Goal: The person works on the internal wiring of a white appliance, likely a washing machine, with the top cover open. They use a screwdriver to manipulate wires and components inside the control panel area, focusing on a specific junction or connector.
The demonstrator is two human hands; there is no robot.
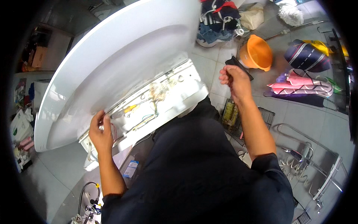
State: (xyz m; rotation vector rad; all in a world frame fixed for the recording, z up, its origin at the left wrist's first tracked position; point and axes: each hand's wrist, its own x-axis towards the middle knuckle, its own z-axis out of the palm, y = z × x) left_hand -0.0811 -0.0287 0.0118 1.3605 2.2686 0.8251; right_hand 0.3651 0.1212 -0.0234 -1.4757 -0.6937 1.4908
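Note:
In front of me stands a large, glossy white curved appliance (123, 48). Along its near side is an uncovered white compartment (173, 93) with thin wires, a yellow part (130, 108) and brownish stains inside. My left hand (100, 134) is at the compartment's left end, by some reddish wires (115, 134). Its thumb and fingers are bent together at the inner edge; what they pinch is hidden. My right hand (238, 84) hangs in the air beyond the compartment's right end. Its fingers are curled in, and anything small between them does not show.
An orange bucket (257, 53) and a pile of clothes (220, 20) stand at the far right. Pink folded cloth (302, 85), a wire rack (266, 117) and a metal rail with a hand shower (297, 154) lie to the right. A black hose (82, 192) is at lower left.

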